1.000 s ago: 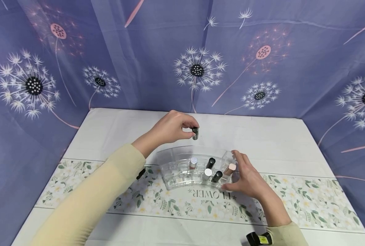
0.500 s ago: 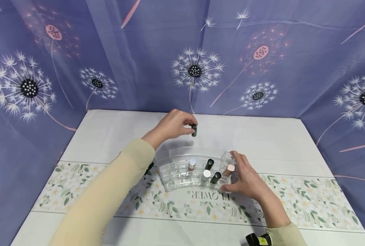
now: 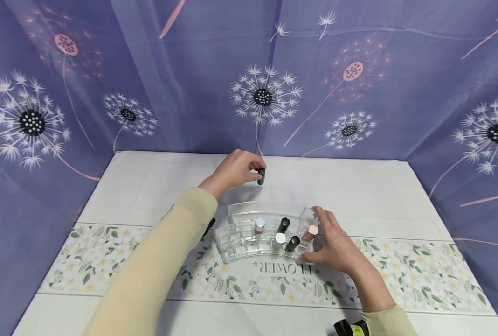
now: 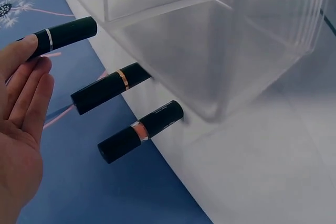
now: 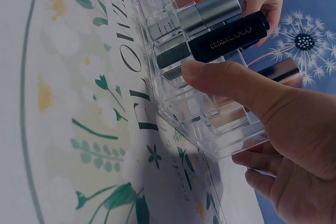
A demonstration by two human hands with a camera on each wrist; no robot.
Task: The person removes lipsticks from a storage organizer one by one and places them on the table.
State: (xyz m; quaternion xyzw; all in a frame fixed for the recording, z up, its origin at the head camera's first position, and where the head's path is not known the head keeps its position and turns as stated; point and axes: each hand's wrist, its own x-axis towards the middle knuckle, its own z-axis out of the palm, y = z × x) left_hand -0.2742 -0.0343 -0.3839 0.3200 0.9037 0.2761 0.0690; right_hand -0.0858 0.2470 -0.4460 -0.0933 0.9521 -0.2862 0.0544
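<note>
My left hand (image 3: 236,169) pinches a black lipstick (image 4: 65,35) with a silver band, behind the clear lipstick organizer (image 3: 240,245). In the left wrist view, a black lipstick with a gold band (image 4: 110,86) and another with an orange band (image 4: 140,132) are near the organizer's back; my left arm seems to hide them in the head view. My right hand (image 3: 337,245) grips the organizer's right end, thumb in front, fingers behind. Several lipsticks stand in its slots, including a black lettered one (image 5: 228,36), a silver one (image 5: 197,17) and a pinkish-capped one (image 3: 310,232).
A white table (image 3: 366,196) carries a floral strip (image 3: 404,275) with FLOWER lettering in front of the organizer. Purple dandelion-print cloth (image 3: 190,93) rises behind the table and along both sides. The organizer's left slots (image 3: 236,242) hold no lipsticks.
My left hand, pinching the lipstick, has moved slightly away from the organizer toward the back of the table. My right hand keeps its grip on the organizer. The head view has shifted slightly.
</note>
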